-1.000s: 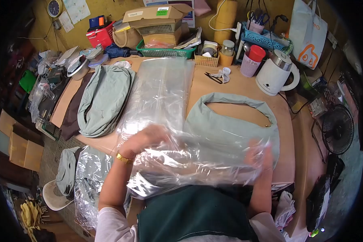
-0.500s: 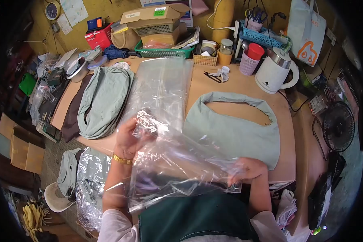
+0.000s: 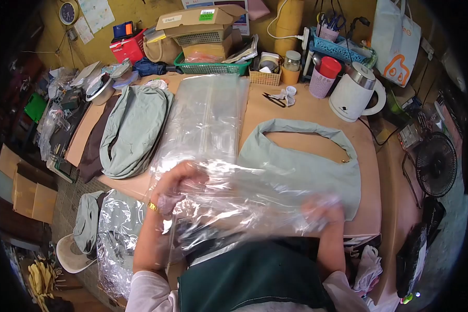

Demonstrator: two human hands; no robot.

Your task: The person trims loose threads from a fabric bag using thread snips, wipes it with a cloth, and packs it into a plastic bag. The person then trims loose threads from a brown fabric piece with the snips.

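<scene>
A clear plastic bag [image 3: 244, 195] stretches crinkled between my two hands, above the table's near edge. Curled fingers of my left hand [image 3: 184, 179] grip its left part, and film also covers the wrist with the gold band. At the bag's other end, my right hand [image 3: 322, 210] is closed on the film, smeared by motion. Beneath and beyond the right hand lies a pale green fabric shoulder bag [image 3: 307, 166], flat with its strap looped away from me. A stack of clear plastic bags [image 3: 205, 114] lies just beyond my left hand.
Folded pale green bags [image 3: 135, 130] are piled at the left. Small scissors [image 3: 274, 100] lie near a white electric kettle [image 3: 352, 93]. A green basket [image 3: 213, 67] with boxes stands at the back. Plastic-wrapped goods [image 3: 119, 234] sit low on the left; a black fan [image 3: 436, 162] stands right.
The clear plastic bag has been pulled flatter and wider between my hands. My right hand has shifted slightly right and up; my left has turned, with its fingers now pointing more to the right.
</scene>
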